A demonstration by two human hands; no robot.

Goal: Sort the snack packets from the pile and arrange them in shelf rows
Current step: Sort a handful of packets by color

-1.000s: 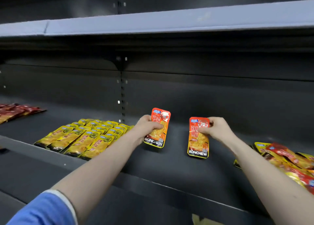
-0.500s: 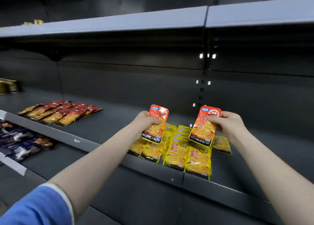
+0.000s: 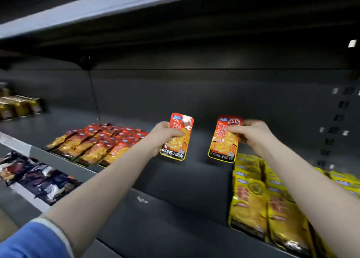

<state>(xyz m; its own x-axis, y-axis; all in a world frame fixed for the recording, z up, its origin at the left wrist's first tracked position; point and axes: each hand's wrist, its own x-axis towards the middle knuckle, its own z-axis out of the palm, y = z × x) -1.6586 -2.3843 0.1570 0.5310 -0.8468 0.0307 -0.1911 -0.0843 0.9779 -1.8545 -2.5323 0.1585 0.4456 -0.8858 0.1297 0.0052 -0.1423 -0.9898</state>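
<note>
While both packets hang above bare shelf [image 3: 185, 189]: left hand [image 3: 163, 137] grips one orange packet [image 3: 178, 138], right hand [image 3: 251, 134] pinches other orange packet [image 3: 224, 140]. Risk: matching red row [image 3: 97, 143] sits left, yellow row [image 3: 253, 195] right; careless drop mixes kinds or lands crooked.

Two hands reach over the middle shelf [image 3: 175, 181], the left hand [image 3: 165, 136] and the right hand [image 3: 251, 133] side by side and apart, each holding one upright packet: the left packet [image 3: 178, 139] and the right packet [image 3: 224, 141], both above a bare stretch of the shelf. To the left lies a row of overlapping packets [image 3: 97, 143]; to the near right lies another row [image 3: 272, 199]. Far left stand boxes [image 3: 17, 106]. On the lower shelf [image 3: 27, 195], near left, lie more packets [image 3: 37, 178]. An upper shelf [image 3: 97, 6] runs overhead.
</note>
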